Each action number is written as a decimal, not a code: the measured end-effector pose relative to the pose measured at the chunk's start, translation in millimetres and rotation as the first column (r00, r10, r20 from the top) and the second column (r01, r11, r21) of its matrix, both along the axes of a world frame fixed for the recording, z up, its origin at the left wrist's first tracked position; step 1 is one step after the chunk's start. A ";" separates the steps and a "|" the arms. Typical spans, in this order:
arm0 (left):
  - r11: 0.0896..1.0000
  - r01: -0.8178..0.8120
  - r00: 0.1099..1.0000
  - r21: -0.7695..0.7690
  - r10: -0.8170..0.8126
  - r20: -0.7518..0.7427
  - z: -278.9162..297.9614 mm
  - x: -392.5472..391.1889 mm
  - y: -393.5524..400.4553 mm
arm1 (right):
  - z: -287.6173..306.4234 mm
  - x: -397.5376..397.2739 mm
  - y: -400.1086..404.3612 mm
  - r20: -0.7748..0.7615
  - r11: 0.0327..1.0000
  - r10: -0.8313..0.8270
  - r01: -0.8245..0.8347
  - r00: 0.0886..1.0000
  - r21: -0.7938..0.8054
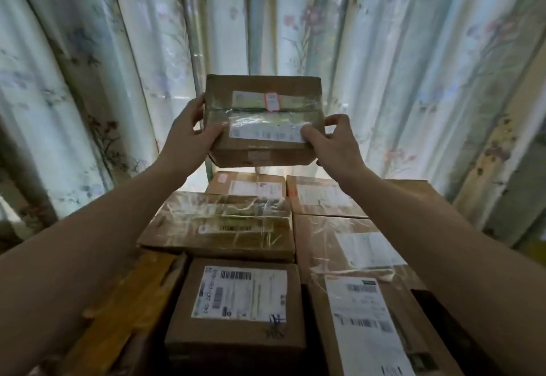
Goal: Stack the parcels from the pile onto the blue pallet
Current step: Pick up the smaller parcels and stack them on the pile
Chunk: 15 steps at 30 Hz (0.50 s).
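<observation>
Both hands hold one parcel (263, 121) up in the air above the far end of the stack (236, 222): the left hand (189, 136) grips its left edge and the right hand (334, 139) its right, thumbs on top and fingers curled round the sides. A grip at each end keeps the box level, probably for setting it on the back boxes. The blue pallet is hidden from view.

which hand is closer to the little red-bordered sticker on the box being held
Left. The left hand grips the held box's left edge, nearer the red-bordered sticker; the right hand grips the lower right corner.
</observation>
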<state>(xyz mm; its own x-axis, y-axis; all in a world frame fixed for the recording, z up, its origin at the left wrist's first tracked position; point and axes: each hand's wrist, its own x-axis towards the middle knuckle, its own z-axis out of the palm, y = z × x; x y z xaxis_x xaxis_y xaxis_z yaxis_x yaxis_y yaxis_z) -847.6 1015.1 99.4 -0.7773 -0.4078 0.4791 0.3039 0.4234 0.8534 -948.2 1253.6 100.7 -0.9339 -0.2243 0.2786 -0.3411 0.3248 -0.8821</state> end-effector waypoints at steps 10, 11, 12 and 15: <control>0.973 -0.139 0.958 0.184 0.086 0.273 -30.5 -40.4 -41.8 | -32.7 -31.9 -45.1 0.127 0.991 -0.033 0.015 0.991 0.134; 0.974 -0.142 0.950 0.175 0.085 0.299 -33.8 -43.2 -42.7 | -36.4 -33.9 -47.0 0.157 0.990 -0.033 0.011 0.987 0.139; 0.974 -0.144 0.944 0.174 0.083 0.319 -37.1 -46.1 -43.7 | -39.7 -35.3 -48.2 0.178 0.990 -0.031 0.006 0.983 0.139; 0.968 -0.161 0.940 0.194 0.090 0.329 -40.9 -53.9 -45.3 | -42.2 -34.2 -48.7 0.183 0.992 -0.003 -0.021 0.983 0.124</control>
<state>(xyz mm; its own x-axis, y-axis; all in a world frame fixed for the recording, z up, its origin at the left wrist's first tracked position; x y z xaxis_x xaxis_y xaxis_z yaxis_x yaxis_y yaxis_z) -901.5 969.8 58.5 -0.8093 -0.5774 0.1081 -0.0387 0.2361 0.9710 -982.4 1205.0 58.5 -0.9641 -0.2552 0.0728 -0.1816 0.4342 -0.8823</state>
